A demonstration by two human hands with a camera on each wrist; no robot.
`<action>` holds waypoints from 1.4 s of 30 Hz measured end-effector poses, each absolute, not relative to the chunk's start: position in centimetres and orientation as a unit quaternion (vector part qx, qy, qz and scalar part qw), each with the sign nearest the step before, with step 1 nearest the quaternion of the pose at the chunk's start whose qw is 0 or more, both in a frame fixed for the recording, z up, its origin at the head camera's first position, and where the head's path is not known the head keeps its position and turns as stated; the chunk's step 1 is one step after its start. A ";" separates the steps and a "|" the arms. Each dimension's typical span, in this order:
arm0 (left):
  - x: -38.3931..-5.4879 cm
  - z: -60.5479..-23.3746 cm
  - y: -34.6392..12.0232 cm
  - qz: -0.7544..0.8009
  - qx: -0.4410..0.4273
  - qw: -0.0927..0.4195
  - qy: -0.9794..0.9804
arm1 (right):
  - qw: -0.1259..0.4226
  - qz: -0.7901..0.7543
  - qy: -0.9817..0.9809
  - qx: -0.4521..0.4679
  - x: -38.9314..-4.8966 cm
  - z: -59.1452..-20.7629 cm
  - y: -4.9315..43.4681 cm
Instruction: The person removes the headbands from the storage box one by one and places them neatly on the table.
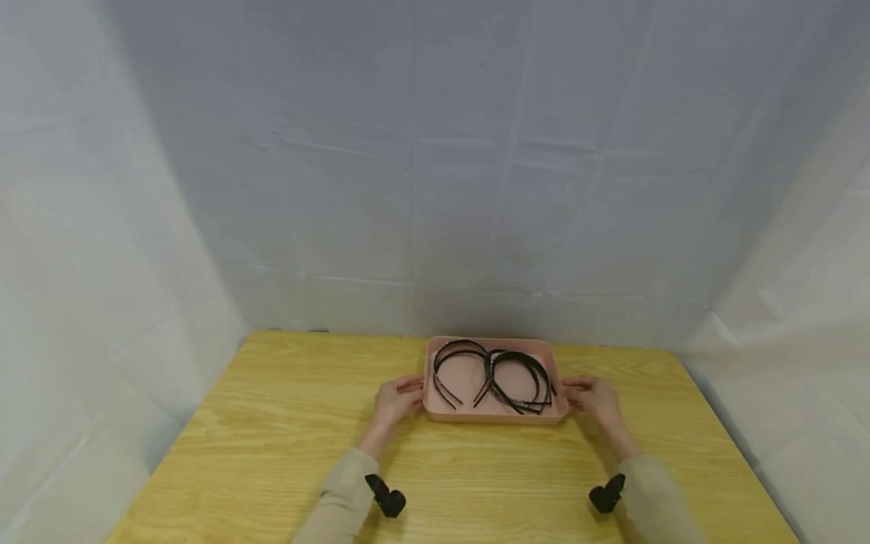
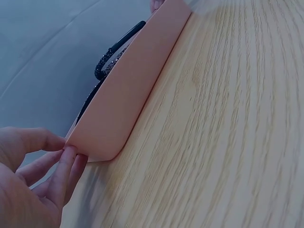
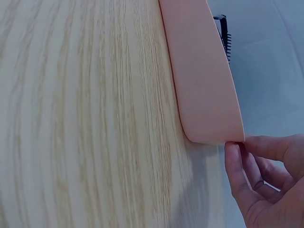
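A shallow pink tray (image 1: 492, 418) stands toward the back of the wooden table, holding several black headbands (image 1: 462, 344) that overlap one another. One headband has a toothed, comb-like band, and another shows glittery texture in the left wrist view. My left hand (image 1: 394, 400) pinches the rim at the tray's left end, thumb and fingers meeting at the edge. At the opposite end my right hand (image 1: 596, 400) pinches the rim in the same way. Both wrist views show the tray's smooth outer wall (image 2: 128, 95) low against the tabletop.
Pale wood tabletop (image 1: 476, 476) spreads in front of the tray and to both sides. A grey-white sheet (image 1: 435, 189) hangs close behind the table's back edge, with more sheeting at left and right. Small black wrist cameras (image 1: 387, 499) sit over the sleeves.
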State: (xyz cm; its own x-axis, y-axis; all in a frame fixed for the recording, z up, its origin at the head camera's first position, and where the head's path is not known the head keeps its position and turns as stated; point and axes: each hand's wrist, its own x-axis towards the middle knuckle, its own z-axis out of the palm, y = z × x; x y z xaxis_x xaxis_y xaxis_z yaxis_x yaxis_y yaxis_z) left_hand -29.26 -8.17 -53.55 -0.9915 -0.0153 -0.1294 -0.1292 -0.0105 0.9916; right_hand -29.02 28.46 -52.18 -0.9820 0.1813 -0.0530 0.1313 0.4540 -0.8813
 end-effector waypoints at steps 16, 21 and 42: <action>-29.1 -53.1 -11.0 0.695 -0.058 0.033 0.716 | 0.020 0.539 -0.840 -0.061 -29.4 -52.6 26.3; -29.2 -53.2 -11.6 0.693 -0.060 0.032 0.718 | 0.010 0.528 -0.846 -0.066 -29.3 -52.3 25.6; -30.5 -53.2 -11.2 0.675 -0.076 0.038 0.733 | -0.011 0.535 -0.844 -0.030 -30.3 -52.2 25.9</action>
